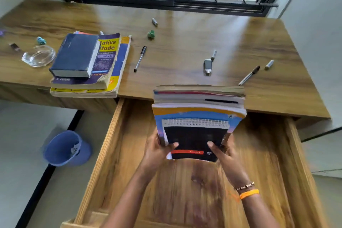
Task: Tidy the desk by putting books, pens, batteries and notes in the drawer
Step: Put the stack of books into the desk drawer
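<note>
A stack of books and notebooks (199, 114), topped by a black spiral notebook, hangs over the open wooden drawer (185, 187). My left hand (157, 151) grips its left side and my right hand (223, 153) grips its right side, thumbs on top. A second pile of books (88, 65) with a dark blue one on top lies at the desk's front left. Two pens (140, 58) (249, 75) lie on the desk. Batteries (154, 22) (213, 55) (269, 64) are scattered there. Crumpled notes (151, 34) (41, 40) lie farther back.
A glass ashtray (38, 55) stands left of the book pile. A small silver and black device (208, 66) lies mid-desk. A blue waste bin (66, 148) stands on the floor left of the drawer. A barred window runs behind the desk (185, 39).
</note>
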